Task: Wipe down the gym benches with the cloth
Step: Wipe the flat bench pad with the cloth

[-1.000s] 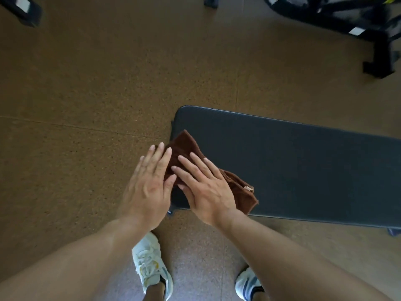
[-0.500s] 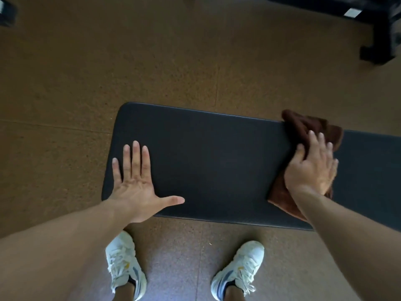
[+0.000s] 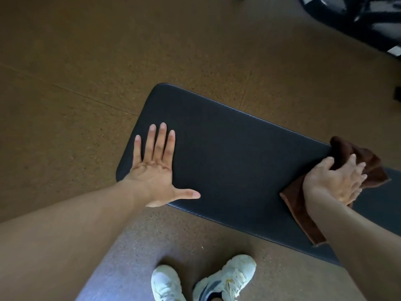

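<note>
Your left hand (image 3: 155, 170) lies flat on the bench (image 3: 234, 168), palm down, fingers straight and close together, thumb stretched out toward three o'clock. It holds nothing; it only presses on the dark pad near the rounded end, at about nine o'clock of the bench top.

Your right hand (image 3: 334, 181) is on the cloth (image 3: 297, 205) at about three o'clock of the view. Its fingers are curled over the brown fabric and the thumb is tucked against the near fold, so you have the cloth bunched and gripped under your palm. The cloth sits on the bench top: its far part is heaped up past your fingertips toward one o'clock, and its near corner hangs over the bench's front edge toward five o'clock, beside your forearm.

The bench runs on a slant from its rounded end at about eleven o'clock down to the right edge of the view. The stretch of pad between your two hands is bare.

Your two white shoes (image 3: 204, 281) stand on the speckled brown floor (image 3: 86, 72) at six o'clock, just in front of the bench. At one o'clock, well apart from the bench, is blurred black gym equipment (image 3: 351, 16).
</note>
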A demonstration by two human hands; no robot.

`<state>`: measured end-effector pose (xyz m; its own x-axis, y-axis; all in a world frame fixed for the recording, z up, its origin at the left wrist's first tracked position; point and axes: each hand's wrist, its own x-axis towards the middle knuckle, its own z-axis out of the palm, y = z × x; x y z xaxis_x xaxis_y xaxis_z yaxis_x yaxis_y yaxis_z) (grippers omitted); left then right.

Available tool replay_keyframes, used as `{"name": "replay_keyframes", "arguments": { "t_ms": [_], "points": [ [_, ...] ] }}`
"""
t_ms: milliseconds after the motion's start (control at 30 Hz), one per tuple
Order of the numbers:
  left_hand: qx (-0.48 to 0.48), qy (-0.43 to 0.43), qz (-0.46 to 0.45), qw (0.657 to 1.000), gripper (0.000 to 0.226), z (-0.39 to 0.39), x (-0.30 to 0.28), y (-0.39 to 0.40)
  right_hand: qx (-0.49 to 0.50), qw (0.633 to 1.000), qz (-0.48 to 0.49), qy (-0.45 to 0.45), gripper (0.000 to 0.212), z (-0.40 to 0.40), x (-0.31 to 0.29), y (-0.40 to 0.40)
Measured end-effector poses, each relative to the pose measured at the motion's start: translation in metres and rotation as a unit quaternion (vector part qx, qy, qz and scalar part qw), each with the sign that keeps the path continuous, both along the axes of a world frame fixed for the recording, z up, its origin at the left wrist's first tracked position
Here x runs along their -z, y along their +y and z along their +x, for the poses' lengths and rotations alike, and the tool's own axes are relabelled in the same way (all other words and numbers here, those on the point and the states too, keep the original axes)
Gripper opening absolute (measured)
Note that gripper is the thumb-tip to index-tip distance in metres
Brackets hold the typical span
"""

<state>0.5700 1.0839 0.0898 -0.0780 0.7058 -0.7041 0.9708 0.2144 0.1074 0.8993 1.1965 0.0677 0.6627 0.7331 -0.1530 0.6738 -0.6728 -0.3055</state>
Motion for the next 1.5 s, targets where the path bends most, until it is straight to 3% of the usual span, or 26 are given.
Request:
{"name": "replay_keyframes", "arguments": {
  "t_ms": [100,167,267,333,467,567,867,933,1000,1167,1300,1367,1500],
  "points": [
    [-0.004,-0.021,0.026,0.999,0.148,-0.004,0.005,-0.004,-0.068,0.998,-0.009,0.004,0.061,-0.041,-0.005,-0.002],
    [-0.033,-0.074,0.071,0.994,0.134,-0.009,0.005,-0.008,-0.145,0.989,-0.016,0.018,0.060,-0.083,-0.008,-0.006],
    [-0.162,-0.175,0.238,0.941,0.101,-0.018,0.006,-0.035,-0.290,0.956,-0.021,0.050,0.060,-0.159,-0.007,-0.024],
    [-0.240,-0.161,0.308,0.906,0.085,-0.026,0.008,-0.077,-0.382,0.922,-0.013,0.064,0.060,-0.208,-0.005,-0.044],
    [-0.292,-0.081,0.232,0.924,0.077,-0.063,0.027,-0.186,-0.561,0.824,0.006,0.081,0.055,-0.269,-0.001,-0.090],
    [-0.308,-0.020,0.205,0.929,0.072,-0.078,0.029,-0.215,-0.676,0.734,0.035,0.054,0.050,-0.272,0.007,-0.109],
    [-0.266,-0.027,0.255,0.929,0.067,0.004,-0.006,-0.147,-0.830,0.556,0.055,0.005,0.050,-0.196,0.014,-0.100],
    [-0.261,-0.044,0.255,0.930,0.067,0.040,-0.013,-0.124,-0.841,0.538,0.053,0.003,0.049,-0.169,0.013,-0.084],
    [-0.263,-0.069,0.249,0.930,0.066,0.078,-0.018,-0.099,-0.822,0.567,0.054,-0.002,0.049,-0.136,0.013,-0.062],
    [-0.231,-0.138,0.246,0.931,0.064,0.169,-0.026,-0.047,-0.629,0.777,0.028,-0.008,0.051,-0.018,0.008,-0.007],
    [-0.196,-0.180,0.248,0.932,0.063,0.222,-0.029,-0.042,-0.412,0.911,-0.017,-0.018,0.054,0.099,-0.003,0.003],
    [-0.171,-0.188,0.244,0.936,0.063,0.234,-0.029,-0.048,-0.324,0.946,-0.019,-0.015,0.054,0.139,-0.011,-0.013],
    [-0.157,-0.170,0.253,0.939,0.065,0.209,-0.024,-0.064,-0.228,0.973,-0.018,0.009,0.054,0.145,-0.014,-0.036]
  ]
}}
